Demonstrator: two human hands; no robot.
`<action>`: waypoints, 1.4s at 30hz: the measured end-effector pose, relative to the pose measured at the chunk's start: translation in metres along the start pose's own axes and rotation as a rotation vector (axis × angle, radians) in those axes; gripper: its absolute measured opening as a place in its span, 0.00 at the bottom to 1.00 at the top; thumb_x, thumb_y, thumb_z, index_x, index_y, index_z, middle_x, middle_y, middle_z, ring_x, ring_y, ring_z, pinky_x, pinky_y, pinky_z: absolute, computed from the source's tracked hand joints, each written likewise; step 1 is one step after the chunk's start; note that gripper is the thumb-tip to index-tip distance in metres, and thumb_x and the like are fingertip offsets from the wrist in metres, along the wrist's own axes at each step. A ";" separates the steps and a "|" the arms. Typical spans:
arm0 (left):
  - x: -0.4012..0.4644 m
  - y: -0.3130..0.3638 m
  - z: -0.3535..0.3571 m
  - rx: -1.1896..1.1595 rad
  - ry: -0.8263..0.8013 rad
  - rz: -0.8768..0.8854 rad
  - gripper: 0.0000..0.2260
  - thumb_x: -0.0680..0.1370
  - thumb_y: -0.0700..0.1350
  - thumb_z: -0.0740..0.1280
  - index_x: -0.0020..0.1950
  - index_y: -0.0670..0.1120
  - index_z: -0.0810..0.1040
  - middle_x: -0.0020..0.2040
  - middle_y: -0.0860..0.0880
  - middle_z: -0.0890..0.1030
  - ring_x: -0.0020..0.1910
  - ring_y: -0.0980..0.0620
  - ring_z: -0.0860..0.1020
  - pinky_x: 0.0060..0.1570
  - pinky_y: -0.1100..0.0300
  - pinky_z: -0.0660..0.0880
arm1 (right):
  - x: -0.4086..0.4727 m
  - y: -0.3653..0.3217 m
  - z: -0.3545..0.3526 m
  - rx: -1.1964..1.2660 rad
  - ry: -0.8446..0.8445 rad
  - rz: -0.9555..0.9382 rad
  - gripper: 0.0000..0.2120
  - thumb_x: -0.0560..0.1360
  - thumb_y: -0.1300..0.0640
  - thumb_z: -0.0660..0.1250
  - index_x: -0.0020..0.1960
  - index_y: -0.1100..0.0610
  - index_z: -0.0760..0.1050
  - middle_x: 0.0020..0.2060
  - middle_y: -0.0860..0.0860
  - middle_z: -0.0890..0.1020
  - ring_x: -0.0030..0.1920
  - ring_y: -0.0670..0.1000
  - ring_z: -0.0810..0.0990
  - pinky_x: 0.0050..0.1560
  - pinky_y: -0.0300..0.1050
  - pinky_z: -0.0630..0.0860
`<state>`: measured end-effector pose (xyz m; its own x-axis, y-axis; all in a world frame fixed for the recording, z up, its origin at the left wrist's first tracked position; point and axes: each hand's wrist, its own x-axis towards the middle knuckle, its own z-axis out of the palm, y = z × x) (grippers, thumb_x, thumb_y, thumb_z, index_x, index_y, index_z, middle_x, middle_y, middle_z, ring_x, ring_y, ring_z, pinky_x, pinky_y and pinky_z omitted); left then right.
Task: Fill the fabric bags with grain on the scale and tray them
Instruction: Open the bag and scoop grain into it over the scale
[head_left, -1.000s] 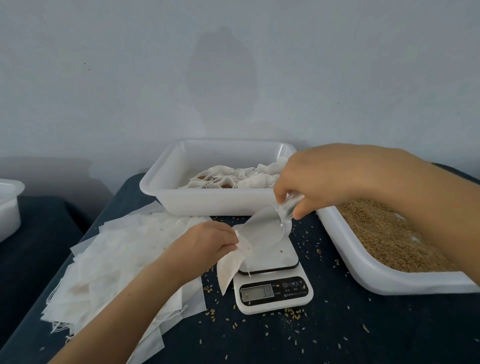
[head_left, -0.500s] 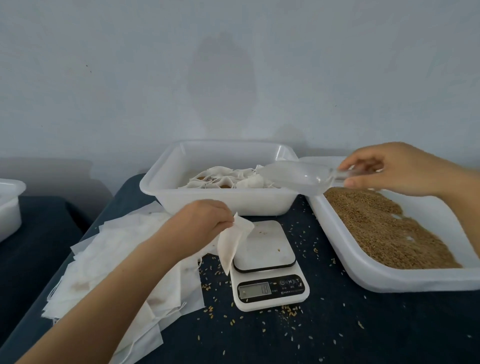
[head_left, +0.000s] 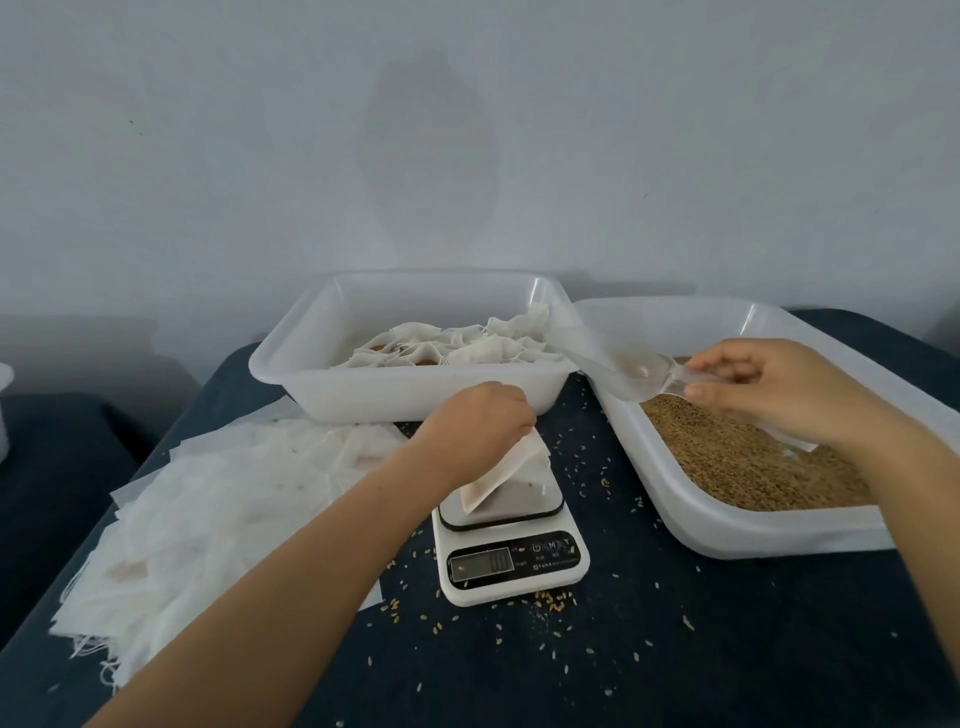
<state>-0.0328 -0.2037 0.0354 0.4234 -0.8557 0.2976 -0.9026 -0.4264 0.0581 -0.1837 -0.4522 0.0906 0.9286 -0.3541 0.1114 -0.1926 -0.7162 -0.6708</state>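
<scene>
Left hand (head_left: 480, 423): pinches a fabric bag (head_left: 511, 475) onto the scale (head_left: 511, 545) beneath it.
Right hand (head_left: 769, 387): holds a clear scoop (head_left: 615, 364) above the grain tray (head_left: 727, 525).

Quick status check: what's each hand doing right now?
Left hand pinches fabric bag on scale. Right hand holds clear scoop above grain tray. Nothing in the way.

A fabric bag (head_left: 506, 475) is pinched by the left hand (head_left: 480, 426) over the scale (head_left: 511, 540). A clear scoop (head_left: 618, 366) is held by the right hand (head_left: 769, 389) above the grain tray (head_left: 727, 530). Filled bags (head_left: 467, 345) are contained in the rear tray (head_left: 415, 397).
</scene>
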 end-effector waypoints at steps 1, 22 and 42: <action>0.001 0.001 0.003 0.018 0.004 -0.002 0.12 0.81 0.45 0.57 0.54 0.45 0.79 0.52 0.49 0.78 0.53 0.50 0.74 0.52 0.56 0.70 | -0.002 0.000 0.007 0.017 0.028 0.019 0.13 0.69 0.42 0.70 0.51 0.44 0.79 0.40 0.43 0.85 0.37 0.43 0.83 0.39 0.39 0.75; -0.106 -0.001 0.026 -0.434 0.401 -0.505 0.10 0.77 0.44 0.66 0.58 0.50 0.78 0.43 0.62 0.74 0.43 0.66 0.73 0.40 0.77 0.67 | -0.037 -0.040 0.146 0.190 0.269 -0.077 0.13 0.75 0.50 0.65 0.57 0.37 0.71 0.40 0.32 0.77 0.39 0.41 0.79 0.40 0.47 0.80; -0.060 0.025 0.043 -0.212 0.303 -0.303 0.19 0.73 0.52 0.69 0.61 0.46 0.76 0.60 0.49 0.75 0.60 0.49 0.70 0.60 0.57 0.66 | -0.047 -0.005 0.179 0.314 0.250 0.217 0.26 0.80 0.56 0.60 0.76 0.54 0.57 0.61 0.56 0.74 0.59 0.53 0.75 0.62 0.50 0.72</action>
<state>-0.0775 -0.1753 -0.0218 0.6571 -0.5644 0.4997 -0.7510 -0.5473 0.3694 -0.1694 -0.3249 -0.0423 0.7647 -0.6378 0.0914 -0.2327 -0.4057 -0.8839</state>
